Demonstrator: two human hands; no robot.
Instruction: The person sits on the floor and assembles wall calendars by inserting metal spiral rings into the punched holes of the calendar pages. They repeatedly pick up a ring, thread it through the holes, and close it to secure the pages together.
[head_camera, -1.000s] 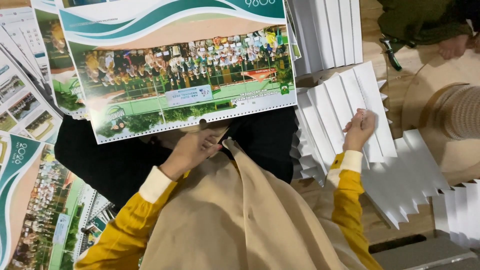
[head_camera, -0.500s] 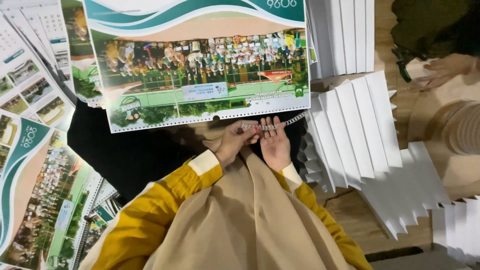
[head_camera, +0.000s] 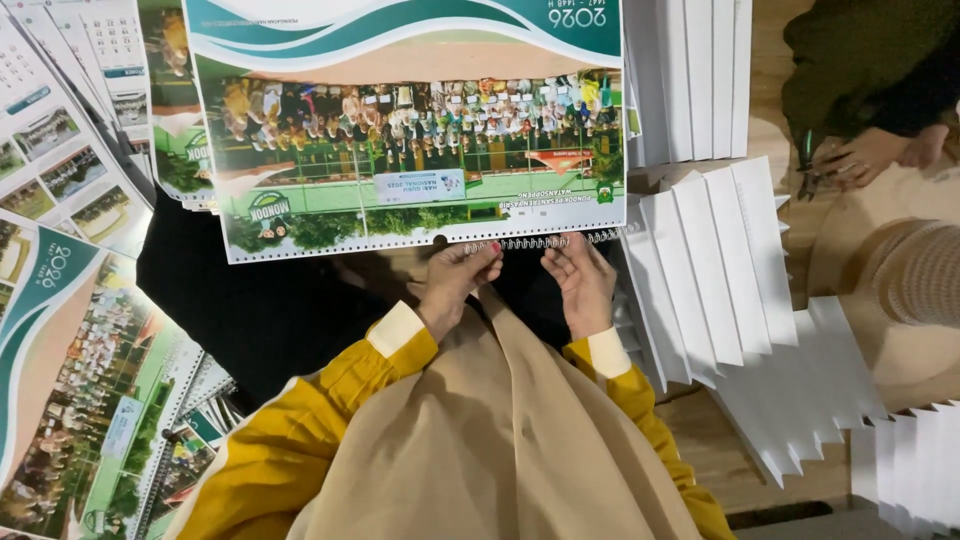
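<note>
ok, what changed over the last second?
The right hand left the fanned white card stacks and came in to the wire spiral at the near edge of the calendar sheet. The left hand also shifted up to that edge; both now pinch at the spiral side by side. Calendar sheet, printed piles on the left and white stacks stayed put.

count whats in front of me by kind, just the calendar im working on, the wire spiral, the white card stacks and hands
calendar being bound: 1
wire spiral: 1
fanned white card stacks: 4
own hands, left hand and right hand: 2
other person's hand: 1
total: 9
</note>
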